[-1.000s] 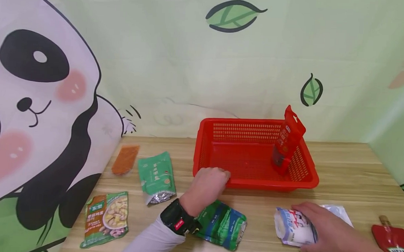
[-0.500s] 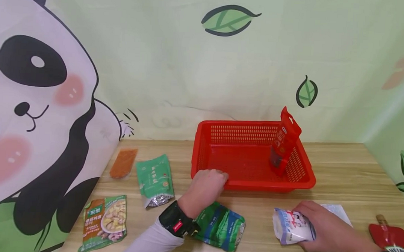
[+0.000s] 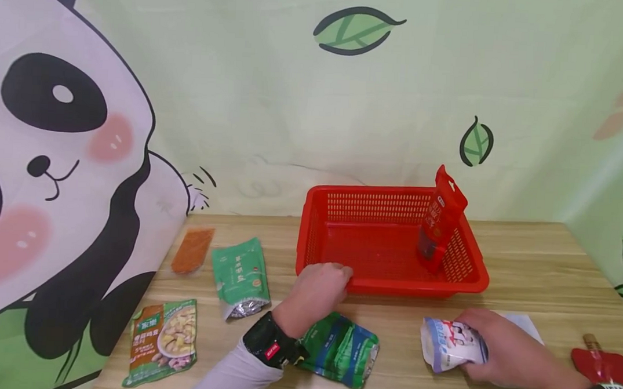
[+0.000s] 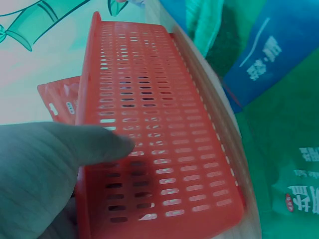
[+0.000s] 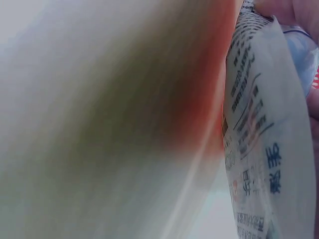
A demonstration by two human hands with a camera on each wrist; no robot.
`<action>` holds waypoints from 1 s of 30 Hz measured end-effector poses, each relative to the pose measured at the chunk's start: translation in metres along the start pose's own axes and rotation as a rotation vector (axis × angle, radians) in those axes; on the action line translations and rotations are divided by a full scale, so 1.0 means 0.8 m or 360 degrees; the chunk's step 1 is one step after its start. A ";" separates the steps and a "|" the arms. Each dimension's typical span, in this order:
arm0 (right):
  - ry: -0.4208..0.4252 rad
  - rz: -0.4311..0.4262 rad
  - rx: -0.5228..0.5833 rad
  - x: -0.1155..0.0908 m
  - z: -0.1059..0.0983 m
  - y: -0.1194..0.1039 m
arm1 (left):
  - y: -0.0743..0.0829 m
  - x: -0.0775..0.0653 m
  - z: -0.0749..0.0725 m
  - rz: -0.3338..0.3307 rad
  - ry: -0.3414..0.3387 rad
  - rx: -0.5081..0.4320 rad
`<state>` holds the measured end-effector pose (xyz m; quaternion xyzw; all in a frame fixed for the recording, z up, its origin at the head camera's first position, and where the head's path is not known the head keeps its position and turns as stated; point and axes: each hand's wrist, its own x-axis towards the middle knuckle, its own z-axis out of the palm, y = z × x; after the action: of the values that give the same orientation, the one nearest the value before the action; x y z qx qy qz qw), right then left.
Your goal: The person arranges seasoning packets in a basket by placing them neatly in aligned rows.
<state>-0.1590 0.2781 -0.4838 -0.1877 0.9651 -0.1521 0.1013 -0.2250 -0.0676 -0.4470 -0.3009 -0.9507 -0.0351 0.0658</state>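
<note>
White pouch: gripped in right hand, fingers curled over its right half, printed end pointing left. Now tilted up at the left end and partly clear of wooden table, just in front of the basket's near right corner; one second ago, flat on the table under the same hand. Meaning: grasp secured, lift apparently begun, pouch not yet in anything. Right wrist view: pouch close against the lens, small print legible, rest of frame blurred.

Red basket: on the table, centre. Left hand clamped on the near left rim, fingers hooked over the edge, thumb pressed against the slotted wall in the left wrist view. Position unchanged over the last second; basket likewise unmoved. Red sachet inside, upright, leaning against the right wall.

Green-and-blue packet: flat on the table, just below the left wrist, partly covered by it; untouched by the fingers.

Further out, left side of the table: green foil packet, orange sachet, soup-mix packet, all flat and well apart from both hands. Right edge: red ketchup pouch, near the right wrist. Flat white packet partly hidden behind the right hand. Panda backdrop along the left and rear.
</note>
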 end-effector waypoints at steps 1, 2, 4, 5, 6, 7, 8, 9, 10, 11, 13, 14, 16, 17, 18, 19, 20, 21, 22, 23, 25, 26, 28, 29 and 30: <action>0.0007 -0.0003 0.0002 0.000 -0.003 -0.001 | 0.000 -0.001 0.000 0.0004 0.0002 -0.0023; 0.0010 -0.0007 -0.0003 0.000 -0.006 -0.003 | 0.000 -0.001 0.000 0.0010 0.0001 -0.0045; 0.0009 -0.0023 -0.0010 0.000 -0.012 -0.006 | 0.001 -0.002 0.000 0.0021 -0.0006 -0.0082; 0.0004 -0.0030 -0.0018 0.000 -0.015 -0.008 | 0.001 -0.003 0.000 0.0027 -0.0005 -0.0096; -0.0005 -0.0032 -0.0025 0.000 -0.018 -0.010 | 0.001 -0.004 0.000 0.0034 -0.0002 -0.0103; -0.0016 -0.0034 -0.0027 0.000 -0.021 -0.012 | 0.001 -0.004 0.000 0.0041 0.0002 -0.0109; -0.0027 -0.0038 -0.0032 0.001 -0.024 -0.015 | 0.001 -0.005 0.000 0.0048 0.0008 -0.0108; -0.0042 -0.0042 -0.0027 0.001 -0.027 -0.018 | 0.002 -0.006 0.000 0.0052 0.0016 -0.0111; -0.0052 -0.0049 -0.0031 0.001 -0.030 -0.022 | 0.002 -0.007 0.000 0.0058 0.0026 -0.0114; -0.0055 -0.0055 -0.0036 0.001 -0.033 -0.025 | 0.002 -0.008 0.000 0.0063 0.0036 -0.0116; -0.0066 -0.0079 -0.0048 0.002 -0.040 -0.032 | 0.002 -0.010 0.001 0.0070 0.0050 -0.0114; -0.0066 -0.0093 -0.0064 0.002 -0.043 -0.036 | 0.002 -0.011 0.001 0.0072 0.0053 -0.0115; -0.0054 -0.0132 -0.0106 0.002 -0.050 -0.042 | 0.002 -0.012 -0.001 0.0075 0.0056 -0.0128; -0.0044 -0.0153 -0.0130 0.002 -0.053 -0.045 | 0.002 -0.013 -0.001 0.0076 0.0059 -0.0131; -0.0029 -0.0177 -0.0150 0.002 -0.057 -0.047 | 0.002 -0.013 -0.002 0.0076 0.0062 -0.0131; -0.0009 -0.0203 -0.0172 0.001 -0.059 -0.049 | 0.002 -0.014 -0.003 0.0079 0.0066 -0.0139; 0.0010 -0.0228 -0.0192 0.001 -0.063 -0.051 | 0.002 -0.014 -0.004 0.0082 0.0072 -0.0148; 0.0030 -0.0252 -0.0209 0.000 -0.065 -0.054 | 0.001 -0.014 -0.005 0.0088 0.0081 -0.0160; 0.0051 -0.0273 -0.0222 0.000 -0.067 -0.055 | 0.001 -0.014 -0.005 0.0093 0.0086 -0.0168; 0.0074 -0.0294 -0.0240 -0.001 -0.070 -0.057 | 0.001 -0.015 -0.005 0.0103 0.0097 -0.0186; 0.0114 -0.0334 -0.0281 -0.001 -0.075 -0.060 | 0.002 -0.016 -0.007 0.0125 0.0109 -0.0235; 0.0124 -0.0345 -0.0301 -0.001 -0.078 -0.062 | 0.003 -0.017 -0.009 0.0134 0.0113 -0.0264; 0.0130 -0.0358 -0.0330 0.000 -0.084 -0.066 | 0.007 -0.019 -0.014 0.0153 0.0121 -0.0321; 0.0128 -0.0363 -0.0343 0.000 -0.087 -0.067 | 0.009 -0.021 -0.017 0.0159 0.0125 -0.0364; 0.0125 -0.0367 -0.0353 0.000 -0.090 -0.069 | 0.012 -0.022 -0.020 0.0166 0.0128 -0.0411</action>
<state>-0.1592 0.2479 -0.3982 -0.3012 0.9512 -0.0625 0.0240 -0.2034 -0.0718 -0.4335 -0.3541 -0.9180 -0.1656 0.0663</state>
